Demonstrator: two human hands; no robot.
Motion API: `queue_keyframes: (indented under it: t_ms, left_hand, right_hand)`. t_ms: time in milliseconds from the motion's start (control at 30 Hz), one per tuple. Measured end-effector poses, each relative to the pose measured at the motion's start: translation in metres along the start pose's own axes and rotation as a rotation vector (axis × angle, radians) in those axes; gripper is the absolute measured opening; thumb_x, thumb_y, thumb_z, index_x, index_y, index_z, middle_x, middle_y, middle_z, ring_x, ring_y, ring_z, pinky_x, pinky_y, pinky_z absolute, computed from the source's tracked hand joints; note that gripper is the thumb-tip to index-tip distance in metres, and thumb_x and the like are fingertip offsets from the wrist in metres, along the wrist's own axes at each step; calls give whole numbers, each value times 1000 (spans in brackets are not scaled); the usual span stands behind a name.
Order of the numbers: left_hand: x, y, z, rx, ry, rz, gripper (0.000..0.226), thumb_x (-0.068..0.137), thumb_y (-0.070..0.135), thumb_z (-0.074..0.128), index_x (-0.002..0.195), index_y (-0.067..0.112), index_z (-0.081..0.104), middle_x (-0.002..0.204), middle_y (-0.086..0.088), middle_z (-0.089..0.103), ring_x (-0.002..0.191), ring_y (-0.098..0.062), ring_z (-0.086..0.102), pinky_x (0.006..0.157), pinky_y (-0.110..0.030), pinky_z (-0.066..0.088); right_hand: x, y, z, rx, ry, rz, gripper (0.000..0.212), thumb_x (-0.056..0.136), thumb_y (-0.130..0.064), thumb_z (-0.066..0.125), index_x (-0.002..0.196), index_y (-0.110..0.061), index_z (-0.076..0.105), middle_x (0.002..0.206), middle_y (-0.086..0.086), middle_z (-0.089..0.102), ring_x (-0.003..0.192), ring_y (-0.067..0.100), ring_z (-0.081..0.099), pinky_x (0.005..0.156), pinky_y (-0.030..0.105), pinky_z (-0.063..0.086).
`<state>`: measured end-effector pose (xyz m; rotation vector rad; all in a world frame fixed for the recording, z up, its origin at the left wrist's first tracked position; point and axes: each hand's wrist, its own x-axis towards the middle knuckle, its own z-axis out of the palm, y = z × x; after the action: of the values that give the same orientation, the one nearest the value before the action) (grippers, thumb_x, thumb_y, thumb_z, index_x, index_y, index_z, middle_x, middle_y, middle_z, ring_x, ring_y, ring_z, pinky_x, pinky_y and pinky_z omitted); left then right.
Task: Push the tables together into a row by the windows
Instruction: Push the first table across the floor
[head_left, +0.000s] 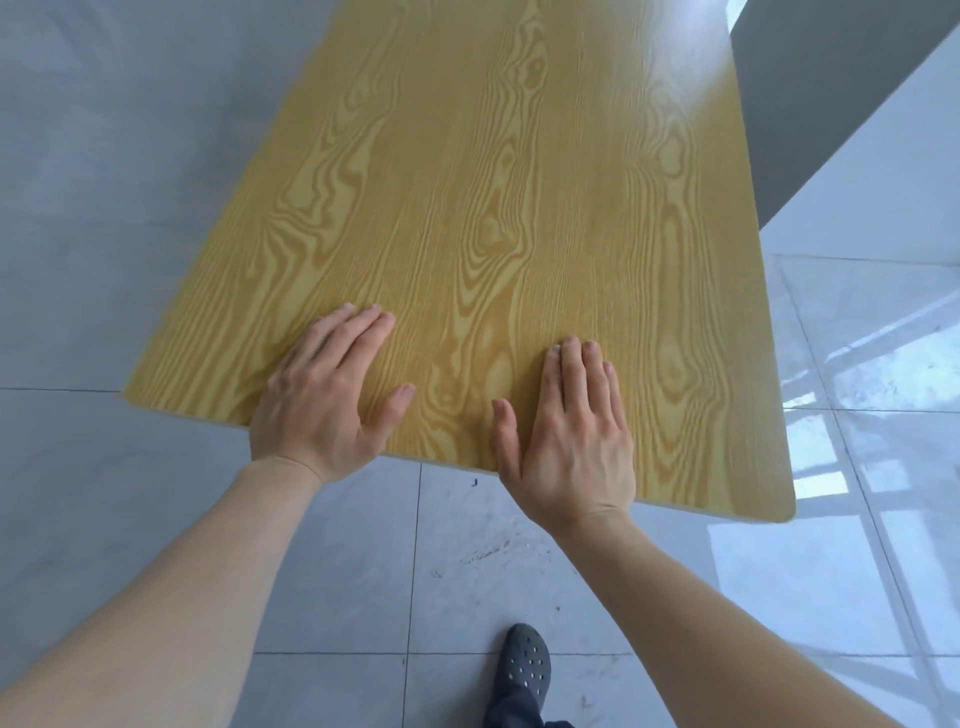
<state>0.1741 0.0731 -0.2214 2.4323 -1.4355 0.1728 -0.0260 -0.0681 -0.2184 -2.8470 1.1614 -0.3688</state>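
Observation:
A table (493, 182) with a yellow wood-grain top fills the middle of the head view, its near edge running slantwise in front of me. My left hand (322, 395) lies flat, palm down, on the top just past the near edge, left of centre. My right hand (566, 436) lies flat the same way a little to the right, its heel at the edge. Both hands have their fingers stretched out and hold nothing. No other table is in view.
Grey tiled floor (104, 493) surrounds the table. A white wall (883, 182) with a dark grey band rises at the upper right, and window light reflects on the glossy tiles at the right. My dark perforated shoe (527, 662) stands below the table's near edge.

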Motion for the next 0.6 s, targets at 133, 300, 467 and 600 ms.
queue_keyframes:
  t_ms: [133, 300, 467, 600]
  left_hand:
    - [-1, 6, 1, 0, -2, -13, 71, 100, 58, 36, 152, 11, 47, 157, -5, 48, 150, -26, 36, 119, -49, 37]
    - [-4, 17, 5, 8, -8, -95, 79, 99, 65, 30, 154, 9, 43, 161, -6, 43, 153, -27, 29, 123, -51, 30]
    - [-5, 29, 4, 5, -83, -143, 94, 97, 75, 13, 159, 7, 33, 167, -8, 33, 157, -27, 19, 128, -49, 18]
    - [-14, 33, -1, 70, -172, -68, 110, 88, 89, 12, 163, 9, 21, 172, -8, 17, 160, -23, 8, 129, -47, 10]
  right_hand:
    - [0, 5, 0, 14, 0, -40, 81, 104, -57, 28, 149, 8, 43, 158, 27, 40, 152, 42, 28, 125, 53, 24]
    - [-1, 8, 1, 38, 1, -74, 79, 104, -56, 26, 148, 7, 45, 158, 27, 40, 152, 42, 29, 126, 53, 23]
    - [-1, 13, -1, 29, 23, -92, 80, 106, -58, 21, 148, 5, 47, 158, 25, 41, 152, 40, 30, 125, 53, 25]
    - [-3, 18, -2, 41, 55, -99, 81, 105, -60, 21, 146, 4, 50, 157, 25, 43, 151, 41, 33, 123, 55, 28]
